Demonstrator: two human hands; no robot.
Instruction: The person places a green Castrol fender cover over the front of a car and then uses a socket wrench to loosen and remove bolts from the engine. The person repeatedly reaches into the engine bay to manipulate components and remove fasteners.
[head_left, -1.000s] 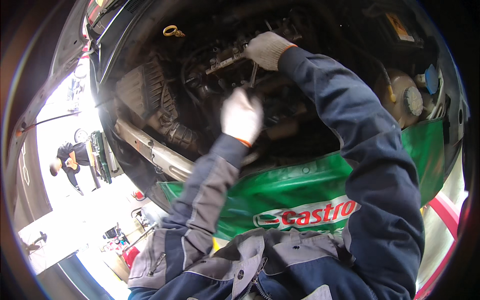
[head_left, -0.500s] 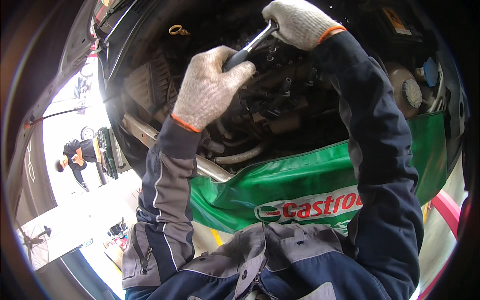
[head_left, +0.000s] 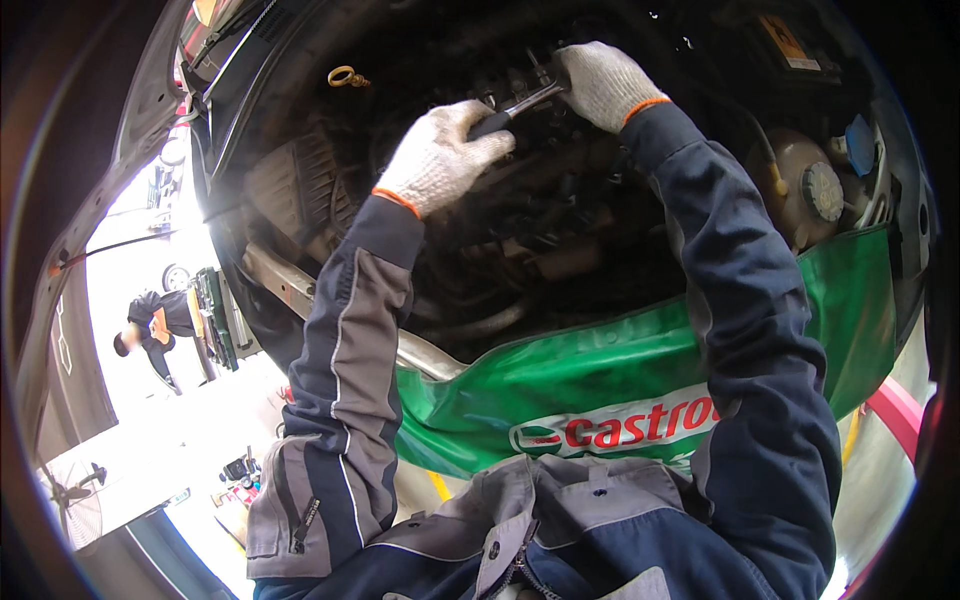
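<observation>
In a white knit glove, my left hand (head_left: 440, 155) is closed round the black grip of a ratchet wrench (head_left: 515, 110). The tool's chrome shaft slants up to the right. At its head end is my gloved right hand (head_left: 603, 85), with its fingers curled against the head and partly hidden. Both hands are over the dark far part of the engine bay (head_left: 540, 220). Below the tool's head, the engine parts are too dark to make out.
A green fender cover (head_left: 600, 350) drapes over the near edge. A yellow ring handle (head_left: 347, 76) sticks up at far left. At right stands a coolant tank (head_left: 800, 190) with a round cap, beside a blue cap (head_left: 859, 144). Another person (head_left: 160, 325) is at far left.
The wrench has come down, lying flatter over the engine. My right hand has lowered, and my left hand has shifted slightly right, still on the grip.
</observation>
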